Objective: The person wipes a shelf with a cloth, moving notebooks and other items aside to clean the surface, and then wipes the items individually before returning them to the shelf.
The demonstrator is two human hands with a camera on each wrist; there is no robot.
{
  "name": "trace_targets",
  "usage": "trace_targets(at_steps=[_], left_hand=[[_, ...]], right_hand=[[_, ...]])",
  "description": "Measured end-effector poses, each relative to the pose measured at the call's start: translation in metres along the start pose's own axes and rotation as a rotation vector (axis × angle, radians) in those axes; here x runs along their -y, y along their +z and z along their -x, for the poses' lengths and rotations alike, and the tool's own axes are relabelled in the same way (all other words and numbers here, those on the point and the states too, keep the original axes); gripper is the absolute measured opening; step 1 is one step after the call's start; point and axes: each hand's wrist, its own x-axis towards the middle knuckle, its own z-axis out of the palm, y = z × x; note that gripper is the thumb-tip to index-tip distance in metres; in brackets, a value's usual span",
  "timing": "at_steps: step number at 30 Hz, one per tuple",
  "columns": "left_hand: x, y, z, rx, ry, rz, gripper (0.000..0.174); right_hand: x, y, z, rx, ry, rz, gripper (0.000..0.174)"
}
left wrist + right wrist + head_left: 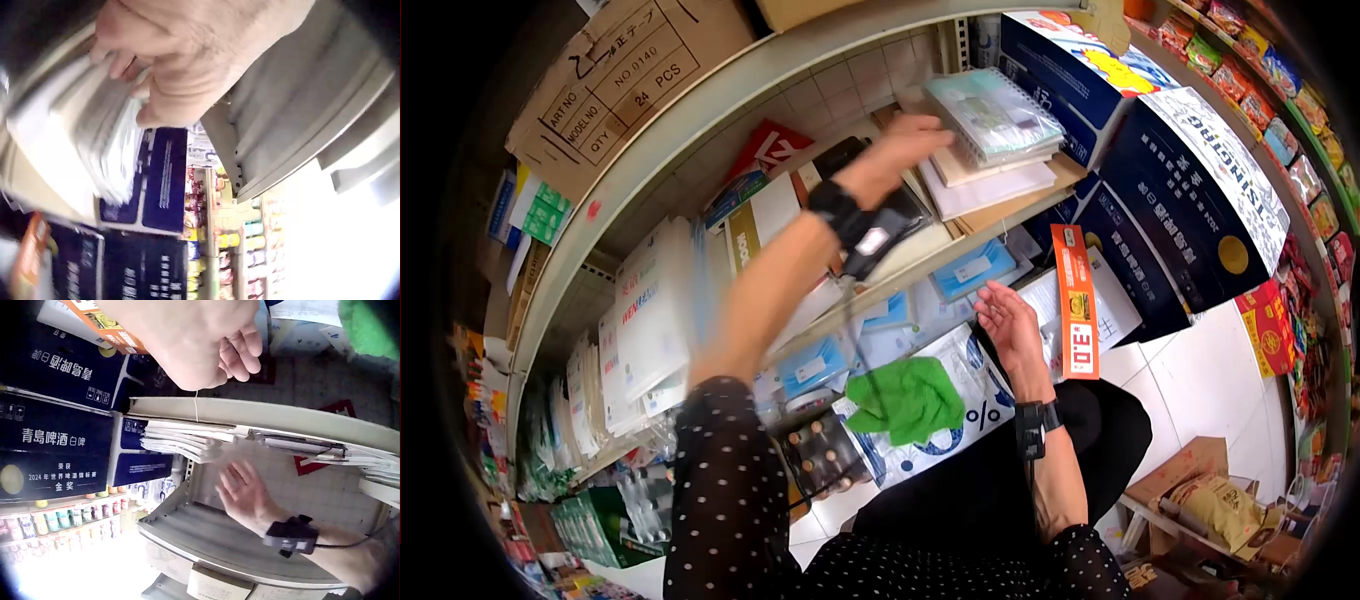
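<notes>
My left hand (897, 152) reaches over the upper shelf, its fingertips right at the side of a stack of plastic-wrapped spiral notebooks (997, 115). Seen from the left wrist, the fingers (134, 65) are bent beside the stack's page edges (106, 137). In the right wrist view that hand (247, 497) appears spread, with nothing in its grasp. Lower down, my right hand (1012, 325) is raised palm up with loosely bent fingers, holding nothing. It hovers near blue packets (975, 270) on the lower shelf. A green cloth (905, 400) lies on a white-and-blue printed package.
Dark blue beer cartons (1190, 200) stand to the right, with an orange price tag (1076, 300) before them. Plastic document sleeves (645, 315) stand upright at left. The metal shelf edge (920, 265) runs between both hands. A cardboard carton (630, 85) sits above.
</notes>
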Motion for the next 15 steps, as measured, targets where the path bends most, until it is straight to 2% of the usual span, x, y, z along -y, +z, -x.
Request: trace_targets(at_steps=[1,2,3,5,6,8,11,12,15], left_hand=[[-0.055,-0.010,0.042,0.122,-0.080,-0.146,0.057],[-0.057,-0.030,0.055,0.071,-0.083,-0.176,0.058],[-0.028,-0.061,0.045,-0.134,-0.180,-0.246,0.055],[0.009,-0.143,0.058,-0.111,-0.143,-0.339,0.059],[0.003,-0.155,0.075,-0.137,-0.120,-0.500,0.055],[0.012,-0.181,0.102,-0.242,-0.182,-0.576,0.049],[0.068,-0.254,0.123,-0.355,-0.357,-0.351,0.043],[0.071,-0.257,0.130,-0.378,-0.435,-0.233,0.040],[0.036,-0.227,0.156,-0.456,-0.686,0.089,0.031]], right_hand=[[0.000,0.000,0.001,0.001,0.000,0.012,0.030],[0.000,0.001,0.002,0.004,0.001,0.006,0.031],[0.000,0.002,0.003,0.008,0.002,0.000,0.031],[-0.002,0.003,0.002,0.020,0.007,0.004,0.032],[-0.002,0.004,0.001,0.029,0.011,0.008,0.032],[-0.002,0.005,0.000,0.031,0.016,0.001,0.033],[-0.006,0.004,-0.004,0.038,0.029,-0.002,0.034],[-0.006,0.003,-0.004,0.034,0.032,0.002,0.034],[-0.006,0.003,-0.002,0.018,0.038,0.017,0.036]])
